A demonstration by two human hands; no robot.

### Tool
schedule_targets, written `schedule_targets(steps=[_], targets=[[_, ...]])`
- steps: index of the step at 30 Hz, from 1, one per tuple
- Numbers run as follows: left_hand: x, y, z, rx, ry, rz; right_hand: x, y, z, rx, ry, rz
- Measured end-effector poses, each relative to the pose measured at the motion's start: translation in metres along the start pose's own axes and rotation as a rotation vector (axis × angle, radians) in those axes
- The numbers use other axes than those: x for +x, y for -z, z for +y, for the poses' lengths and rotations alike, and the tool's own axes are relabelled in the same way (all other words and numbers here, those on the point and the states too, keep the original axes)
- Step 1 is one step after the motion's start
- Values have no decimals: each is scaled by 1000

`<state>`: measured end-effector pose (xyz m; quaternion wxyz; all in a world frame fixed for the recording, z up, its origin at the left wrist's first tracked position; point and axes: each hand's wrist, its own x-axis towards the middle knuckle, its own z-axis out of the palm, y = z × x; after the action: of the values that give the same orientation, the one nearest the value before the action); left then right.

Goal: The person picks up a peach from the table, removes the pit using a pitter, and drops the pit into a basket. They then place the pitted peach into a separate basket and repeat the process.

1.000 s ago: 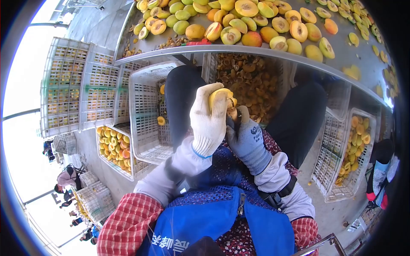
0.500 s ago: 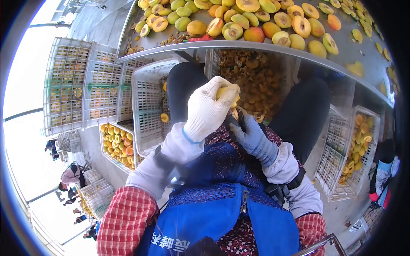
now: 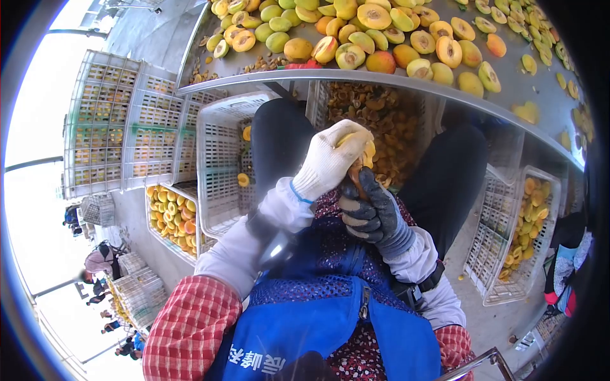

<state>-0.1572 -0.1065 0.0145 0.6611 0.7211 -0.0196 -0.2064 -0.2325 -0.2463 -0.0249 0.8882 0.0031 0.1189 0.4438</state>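
Observation:
My left hand (image 3: 335, 155), in a white knit glove, is closed around a yellow peach-like fruit piece (image 3: 370, 152), which shows beyond the fingertips. Just below it, my right hand (image 3: 372, 209), in a grey glove with a black palm, has its fingers curled round a slim brownish tool (image 3: 359, 184). The tool's end meets the underside of the fruit, and most of it is hidden by the fingers. Both hands are close together above my lap, in front of a crate of brown fruit scraps (image 3: 387, 117).
A metal table (image 3: 254, 79) ahead carries many halved and whole fruits. An upright white crate (image 3: 219, 171) stands at my left knee, near a crate of fruit halves (image 3: 171, 216) and stacked crates (image 3: 114, 127). Another fruit-filled crate (image 3: 489, 254) is at right. People are far left.
Both hands have shifted slightly right. My right hand has rolled, so its black palm side and curled fingers now show. The fruit stays in my left hand.

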Motion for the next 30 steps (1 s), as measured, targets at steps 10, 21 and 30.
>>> schedule_targets(steps=[10, 21, 30], targets=[[-11, -5, -21, 186, -292, 117, -5, 9, 7, 93, -44, -139], [-41, 31, -8, -511, 339, 489, 1, 31, -8, -58, 229, 204], [-77, 207, -25, 1255, 411, 818, -6, 23, -20, -197, 300, 395]])
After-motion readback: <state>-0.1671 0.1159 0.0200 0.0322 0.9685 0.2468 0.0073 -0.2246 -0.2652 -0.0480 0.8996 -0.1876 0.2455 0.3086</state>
